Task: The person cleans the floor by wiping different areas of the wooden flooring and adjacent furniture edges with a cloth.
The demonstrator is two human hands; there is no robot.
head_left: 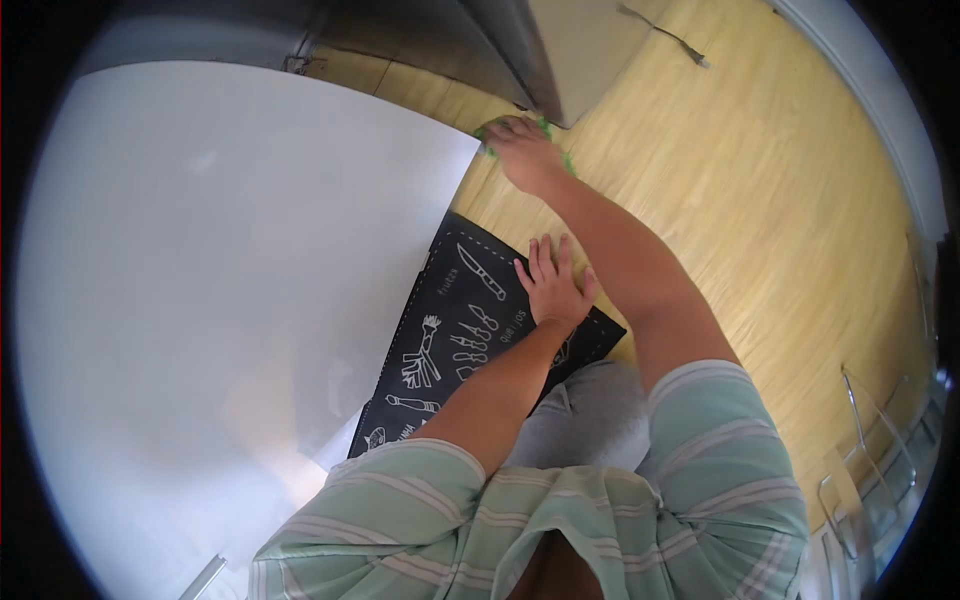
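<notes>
My left hand (558,287) lies flat with its fingers spread on the edge of a black mat (455,290) printed with white kitchen drawings. Nothing is held in it. Farther forward, my right hand (520,147) presses a green cloth (545,127) against the wood-look floor (740,200), beside the corner of a large white surface (250,240). Only the green edges of the cloth show around the fingers and palm.
A large grey appliance-like box (585,60) stands just beyond my right hand. A dark cable with a plug (690,52) lies on the floor at the top. Metal-framed legs (865,430) stand at the right edge.
</notes>
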